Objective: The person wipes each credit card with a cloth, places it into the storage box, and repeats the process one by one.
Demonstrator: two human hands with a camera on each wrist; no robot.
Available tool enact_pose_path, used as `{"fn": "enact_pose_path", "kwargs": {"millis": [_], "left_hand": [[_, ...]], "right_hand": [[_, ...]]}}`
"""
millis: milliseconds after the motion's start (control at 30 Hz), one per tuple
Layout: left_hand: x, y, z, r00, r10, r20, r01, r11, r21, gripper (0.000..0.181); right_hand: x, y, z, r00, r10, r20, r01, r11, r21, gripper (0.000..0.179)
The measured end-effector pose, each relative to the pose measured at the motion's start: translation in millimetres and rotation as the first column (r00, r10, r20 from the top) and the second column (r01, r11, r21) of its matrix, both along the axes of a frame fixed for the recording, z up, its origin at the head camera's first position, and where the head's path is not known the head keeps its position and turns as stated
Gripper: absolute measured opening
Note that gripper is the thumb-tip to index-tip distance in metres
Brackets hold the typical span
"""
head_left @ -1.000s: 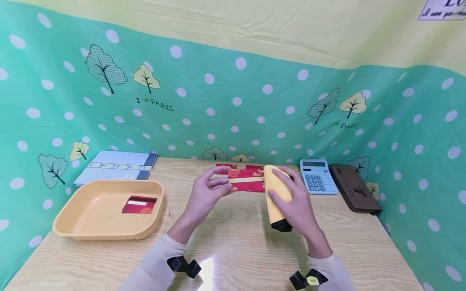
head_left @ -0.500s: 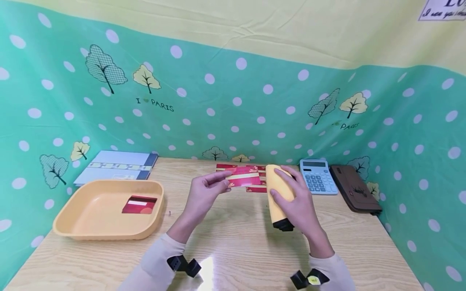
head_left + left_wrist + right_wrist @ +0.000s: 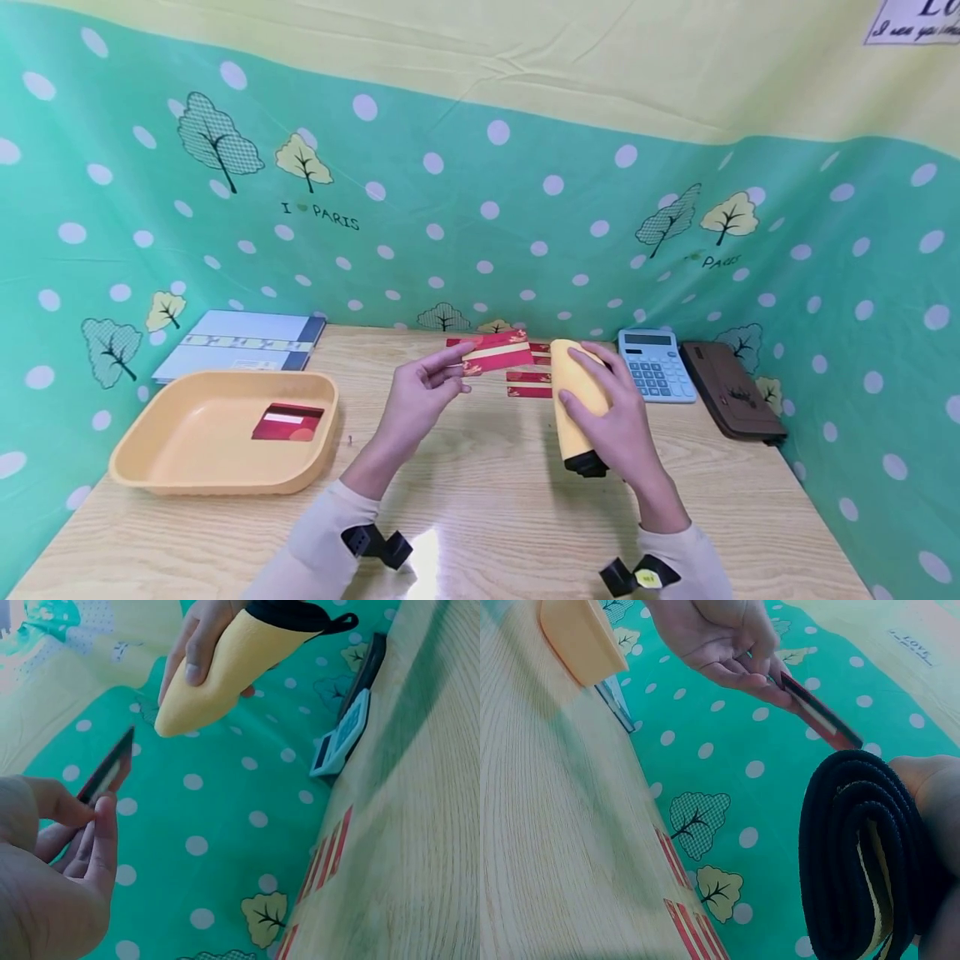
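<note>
Two zones on the fabric backdrop point(image 3: 517, 196): thin turquoise cloth with pale dots and printed trees below, plain yellow-cream above, light creases. Under it, a pale wood-grain tabletop point(image 3: 480, 508), fine streaks, shiny enough for a glare patch at the near edge.

Peach, plastic-looking tray point(image 3: 225, 485), rounded rectangle, smooth walls, left side of table. Behind it, a flat pale-blue binder point(image 3: 240, 327) with a dark-blue strip and a patterned band. Far right, a brown, leather-look rectangular case point(image 3: 720, 383) with rounded corners and a dark deer-head motif.

Right hand point(image 3: 618, 408) has its fingers wrapped round a matte yellow, soft-looking roll point(image 3: 570, 375). Roll is a tapering tube; black end shows stacked fabric-like layers from the right wrist. Just right of it, a light-blue rectangular calculator point(image 3: 656, 367), grey display, raised keys.

Left hand point(image 3: 423, 396) pinches one thin, stiff red card point(image 3: 497, 353) with a gold band by its left end, thumb against fingers. Card is in the air left of the roll, not touching; reverse has a black stripe and white strip. Similar red-and-gold cards point(image 3: 530, 385) lie flat on the table behind. Red striped card point(image 3: 288, 422) in the tray, right side.

Delta vs 1 s ago: held card is clear of the roll's edge, higher, right end tipped up. Tray and calculator unchanged.
</note>
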State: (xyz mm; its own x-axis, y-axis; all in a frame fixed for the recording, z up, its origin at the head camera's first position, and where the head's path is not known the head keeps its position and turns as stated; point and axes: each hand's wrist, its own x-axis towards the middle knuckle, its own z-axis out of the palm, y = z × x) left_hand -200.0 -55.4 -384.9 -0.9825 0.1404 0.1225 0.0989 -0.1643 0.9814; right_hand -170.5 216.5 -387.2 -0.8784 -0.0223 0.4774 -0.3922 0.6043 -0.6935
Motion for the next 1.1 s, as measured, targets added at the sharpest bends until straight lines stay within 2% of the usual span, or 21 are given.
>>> {"fn": "enact_pose_path", "kwargs": {"millis": [100,233,333,533,633,833,1100], "left_hand": [[-1.0,-0.9,-1.1,1.0,0.014,-0.025,-0.015,0.999,-0.031,0.042],[-2.2,-1.0,-3.3,0.995,0.073,-0.07,-0.077,0.996,-0.053,0.035],[-2.8,-0.7,-4.9,0.988,0.113,-0.102,-0.117,0.992,-0.042,0.03],[-2.7,0.1,-5.4,0.982,0.127,-0.14,-0.126,0.992,0.017,0.022],[-2.7,-0.3,-4.9,0.978,0.158,-0.14,-0.157,0.987,0.018,0.021],[-4.3,-0.8,-5.2,0.961,0.251,-0.116,-0.26,0.963,-0.066,0.023],[-5.2,-1.1,-5.5,0.965,0.252,-0.078,-0.258,0.963,-0.078,0.024]], "right_hand": [[-0.2,0.7,-0.2,1.0,0.002,-0.001,-0.002,1.0,-0.003,0.057],[0.1,0.7,0.4,1.0,0.002,0.004,-0.002,1.0,-0.005,0.057],[0.4,0.5,1.2,1.0,-0.002,0.011,0.002,1.0,-0.003,0.057],[0.8,0.8,1.2,1.0,-0.004,0.022,0.004,1.0,-0.006,0.056],[0.9,1.1,1.5,1.0,0.001,0.019,0.0,1.0,-0.009,0.055],[1.1,1.6,2.4,1.0,0.0,0.018,0.0,1.0,-0.011,0.055],[0.0,2.9,1.4,1.0,0.004,0.019,-0.004,1.0,-0.01,0.056]]}}
